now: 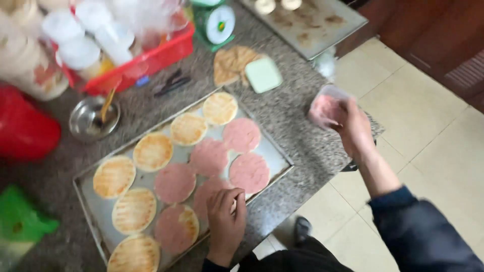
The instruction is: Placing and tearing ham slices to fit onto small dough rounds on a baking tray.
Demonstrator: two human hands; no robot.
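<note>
A metal baking tray (272, 151) on the speckled stone counter holds several grilled round flatbreads (153, 151), some topped with round pink meat slices (249, 172). My left hand (226, 221) rests fingers-down on a pink slice at the tray's near edge, touching it. My right hand (353, 128) is raised over the counter's right edge and grips a clear plastic tub (325, 108) with pink meat slices inside.
A red basket (151, 60) of white containers stands at the back left, a small steel bowl (94, 118) before it. A green kitchen scale (216, 22), a pale green lid (263, 74) and a second tray (322, 30) lie further back. Tiled floor lies right.
</note>
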